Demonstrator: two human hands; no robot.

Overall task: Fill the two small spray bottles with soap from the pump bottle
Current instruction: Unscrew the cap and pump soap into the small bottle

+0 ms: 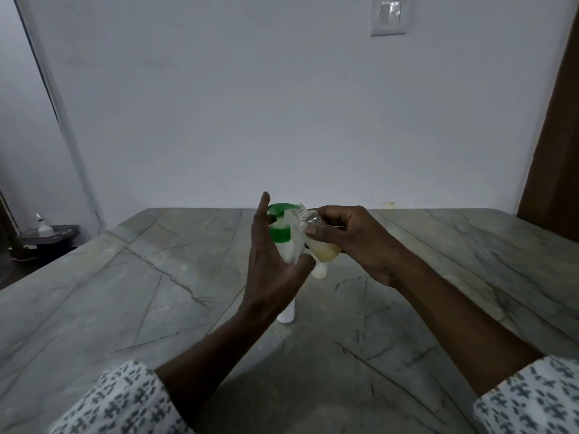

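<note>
While the left hand [269,261], fingers straight, rests against the green-topped pump bottle [279,235] standing on the table [125,292], the right hand [354,242] grips a tilted small spray bottle [322,249], part-filled with yellowish soap, its open neck by the spout; a second small bottle [320,271] stands just behind.

A home room is showing — plain wall [219,104]. A switch plate [388,17] is sitting above the stone counter [125,292].

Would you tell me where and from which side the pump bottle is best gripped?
Grip the pump bottle round its white body, below the green collar, from the left: it stands upright, and the right hand holds the small spray bottle tilted at its pump head, so that side is taken.
</note>
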